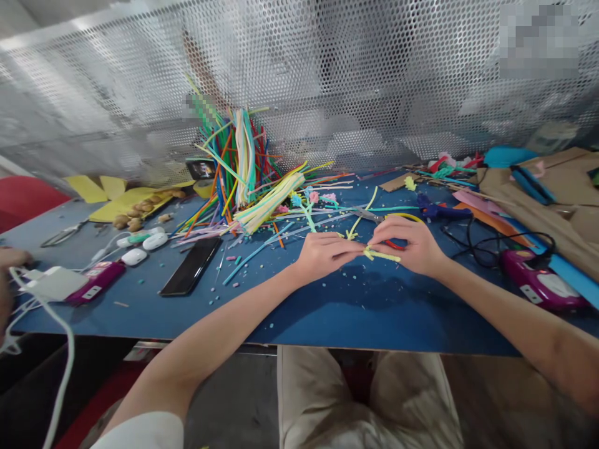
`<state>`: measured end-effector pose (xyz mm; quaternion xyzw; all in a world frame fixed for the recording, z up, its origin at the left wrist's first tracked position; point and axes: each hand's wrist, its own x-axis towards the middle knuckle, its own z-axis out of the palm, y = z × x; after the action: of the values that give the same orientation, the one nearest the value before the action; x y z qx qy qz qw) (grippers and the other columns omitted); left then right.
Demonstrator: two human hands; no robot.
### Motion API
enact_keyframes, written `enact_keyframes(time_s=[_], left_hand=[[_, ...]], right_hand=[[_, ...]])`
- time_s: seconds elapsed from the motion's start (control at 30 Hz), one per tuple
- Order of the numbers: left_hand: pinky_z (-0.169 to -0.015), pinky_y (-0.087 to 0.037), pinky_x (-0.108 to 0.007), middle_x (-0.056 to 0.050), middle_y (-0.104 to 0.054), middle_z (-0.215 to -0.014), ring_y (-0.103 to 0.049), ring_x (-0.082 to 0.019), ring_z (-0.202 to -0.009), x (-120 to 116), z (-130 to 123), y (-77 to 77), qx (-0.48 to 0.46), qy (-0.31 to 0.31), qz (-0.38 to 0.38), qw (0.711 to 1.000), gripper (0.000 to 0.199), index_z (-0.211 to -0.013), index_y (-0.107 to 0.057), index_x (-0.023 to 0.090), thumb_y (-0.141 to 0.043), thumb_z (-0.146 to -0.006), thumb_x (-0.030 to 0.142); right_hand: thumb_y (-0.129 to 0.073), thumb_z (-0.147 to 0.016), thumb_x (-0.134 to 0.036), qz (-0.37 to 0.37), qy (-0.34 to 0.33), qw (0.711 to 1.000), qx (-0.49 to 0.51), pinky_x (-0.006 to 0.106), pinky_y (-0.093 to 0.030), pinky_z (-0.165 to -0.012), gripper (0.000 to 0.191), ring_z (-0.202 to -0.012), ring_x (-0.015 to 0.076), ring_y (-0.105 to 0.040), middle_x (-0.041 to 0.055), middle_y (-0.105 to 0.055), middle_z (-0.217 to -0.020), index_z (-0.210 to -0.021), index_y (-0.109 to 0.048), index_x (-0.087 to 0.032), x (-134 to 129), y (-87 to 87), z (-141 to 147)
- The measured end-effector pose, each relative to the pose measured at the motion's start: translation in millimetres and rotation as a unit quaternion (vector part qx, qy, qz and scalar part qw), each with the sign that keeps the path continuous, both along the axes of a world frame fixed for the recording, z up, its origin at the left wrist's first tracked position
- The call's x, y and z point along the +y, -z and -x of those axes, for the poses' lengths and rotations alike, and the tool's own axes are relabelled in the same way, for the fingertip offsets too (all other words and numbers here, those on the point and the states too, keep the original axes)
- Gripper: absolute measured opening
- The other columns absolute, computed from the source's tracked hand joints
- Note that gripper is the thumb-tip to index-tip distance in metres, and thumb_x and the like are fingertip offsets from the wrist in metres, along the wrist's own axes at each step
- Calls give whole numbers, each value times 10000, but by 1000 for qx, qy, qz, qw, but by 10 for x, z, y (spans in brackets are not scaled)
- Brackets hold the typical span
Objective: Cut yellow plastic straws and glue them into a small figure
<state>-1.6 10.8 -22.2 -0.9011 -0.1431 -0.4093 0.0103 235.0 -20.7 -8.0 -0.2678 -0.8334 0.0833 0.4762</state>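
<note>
Over the blue table my left hand (324,254) and my right hand (406,242) meet at the fingertips. Between them both pinch a short, fuzzy yellow pipe cleaner (384,255), which sticks out beneath my right fingers. Just behind the hands lies another yellow pipe cleaner piece with small twisted branches (350,235). Pliers (367,215) rest beyond my right hand, their handles partly hidden by it. A pipe cleaner stem with blue and pink flower tips (309,209) is farther back, left of the pliers.
Bundled pipe cleaners (243,162) pile up against the perforated metal screen (374,75). A black phone (191,268) lies left, near a purple power strip (98,280). Rightward are a blue glue gun (442,209), another purple power strip (543,280) and cardboard (519,187). Another person's hand (14,257) shows at far left.
</note>
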Motion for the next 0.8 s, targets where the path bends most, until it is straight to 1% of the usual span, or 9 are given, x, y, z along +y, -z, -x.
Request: enact_keyframes(time_s=[0.13, 0.23, 0.37, 0.4, 0.47, 0.53, 0.6, 0.7, 0.8], left_hand=[[-680, -534, -208, -10, -772, -867, -691, -90, -675, 4, 5, 4, 5, -7, 5, 1000, 151, -951, -734, 228, -613, -926, 314], [-661, -524, -201, -4, -772, -855, -691, -87, -666, -1, 0, -4, 14, -20, -1, 1000, 154, -944, -737, 231, -615, -925, 323], [-652, -511, -187, 11, -770, -829, -696, -82, -673, -2, -4, -8, 7, -40, 6, 999, 157, -933, -741, 230, -630, -915, 341], [-655, -509, -186, 15, -770, -829, -698, -82, -680, 4, -2, -4, 12, -48, 13, 999, 164, -921, -744, 233, -630, -914, 352], [-662, -505, -188, 19, -770, -845, -706, -88, -710, 21, 5, 13, 39, -68, 30, 996, 194, -904, -752, 245, -614, -920, 381], [-671, -498, -197, 21, -770, -864, -713, -99, -754, 45, 10, 37, 81, -86, 51, 992, 231, -903, -758, 260, -581, -935, 405], [-681, -491, -209, 26, -768, -882, -714, -113, -805, 67, 10, 60, 119, -97, 68, 986, 253, -915, -758, 273, -549, -949, 413], [-719, -492, -226, 26, -764, -941, -709, -128, -873, 86, 5, 77, 153, -102, 89, 979, 270, -963, -751, 277, -503, -971, 384], [-751, -497, -241, 0, -762, -959, -704, -142, -885, 93, 3, 63, 166, -104, 111, 974, 300, -983, -750, 259, -471, -981, 368]], right_hand=[[-712, -851, -253, -38, 42, 998, -14, 375, -481, -791, 45, -772, 169, -632, -13, -728, -855, -869, -725, -292, -12, 8, 13], [-700, -862, -268, -42, 60, 997, -35, 378, -459, -803, 37, -779, 171, -637, -21, -737, -855, -856, -724, -296, -21, 3, 14], [-626, -908, -297, 0, 63, 997, -46, 381, -487, -823, 98, -838, 194, -657, 12, -745, -903, -914, -721, -272, 19, -30, -56], [-599, -920, -300, 14, 78, 995, -53, 384, -493, -833, 125, -862, 203, -658, 23, -743, -920, -931, -718, -265, 49, -37, -95], [-553, -935, -316, 41, 132, 987, -81, 393, -496, -851, 171, -898, 218, -654, 39, -736, -950, -950, -713, -256, 136, -31, -199], [-532, -931, -353, 68, 196, 971, -119, 401, -495, -848, 208, -896, 229, -646, 52, -725, -971, -980, -702, -245, 243, 10, -323], [-556, -894, -410, 94, 252, 947, -176, 415, -493, -839, 295, -910, 254, -634, 78, -710, -1015, -1089, -669, -220, 343, 88, -440], [-554, -848, -476, 119, 315, 896, -289, 475, -466, -854, 498, -1035, 339, -585, 146, -662, -1148, -1246, -593, -179, 432, 236, -545], [-520, -832, -461, 145, 353, 854, -354, 505, -435, -860, 547, -1084, 389, -538, 183, -625, -1204, -1289, -558, -163, 465, 346, -554]])
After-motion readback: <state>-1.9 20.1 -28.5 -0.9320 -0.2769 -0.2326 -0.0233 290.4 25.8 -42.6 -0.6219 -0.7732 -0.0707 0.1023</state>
